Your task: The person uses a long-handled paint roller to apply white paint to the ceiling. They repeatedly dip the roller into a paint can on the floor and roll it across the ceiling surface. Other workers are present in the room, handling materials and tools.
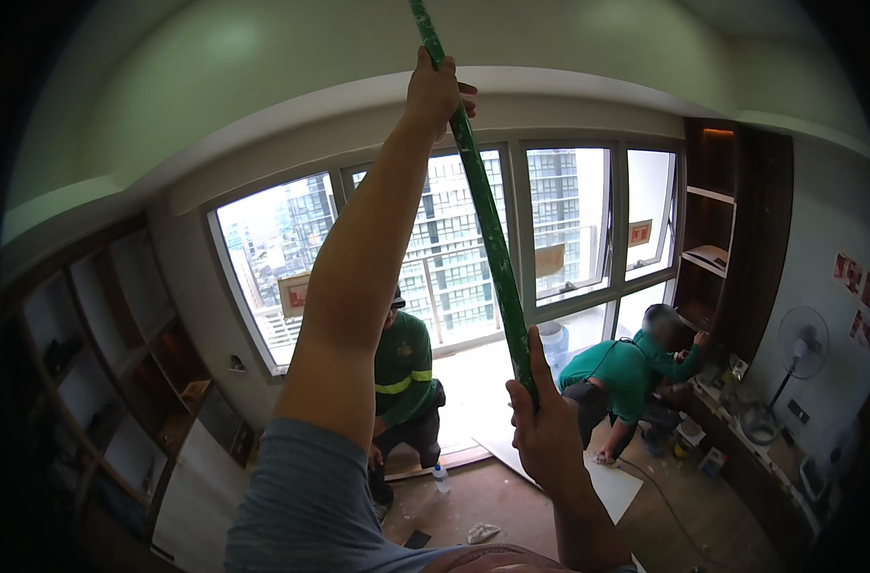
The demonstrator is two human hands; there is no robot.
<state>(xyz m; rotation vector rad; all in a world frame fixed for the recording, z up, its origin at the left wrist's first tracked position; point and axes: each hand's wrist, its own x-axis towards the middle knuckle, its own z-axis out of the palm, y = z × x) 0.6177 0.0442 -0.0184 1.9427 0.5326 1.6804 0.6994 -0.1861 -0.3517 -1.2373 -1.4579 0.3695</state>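
A long green pole (486, 205), speckled with white paint, slants up through the middle of the head view. Its top end runs out past the upper edge, so what it carries there is hidden. High up, with the arm stretched overhead, my left hand (435, 95) is closed round the pole. My right hand (547, 420) grips the pole's lower end, with the index finger lying along the shaft. Above and behind the pole spreads a pale ceiling (569, 43).
One person in a green top (404, 368) is partly hidden behind my left arm; another in green (602, 372) bends at the right. A white board (602, 487), a bottle (441, 477) and a cable lie or stand on the floor. Shelves, windows and a fan (803, 342) surround the room.
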